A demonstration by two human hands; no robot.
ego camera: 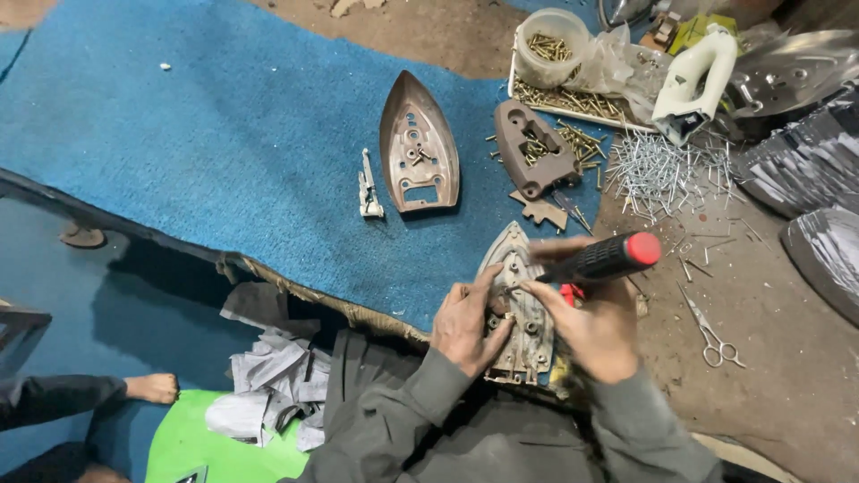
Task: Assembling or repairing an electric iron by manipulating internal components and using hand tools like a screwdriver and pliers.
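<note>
**Screwdriver on an iron plate**

The left hand point(465, 324) grips the left edge of a grey iron plate point(519, 309) lying at the near edge of the blue mat point(224, 134). The right hand point(595, 329) is closed around a screwdriver point(601, 258) with a black, red-capped handle, its tip on the plate. Farther off lie a brown soleplate point(418, 148), a brown handle point(534, 150), loose screws point(658, 174) and scissors point(713, 333)

Two soleplates point(419, 143) point(517, 259) — one screwdriver point(601, 258), one scissors point(713, 333).
</note>
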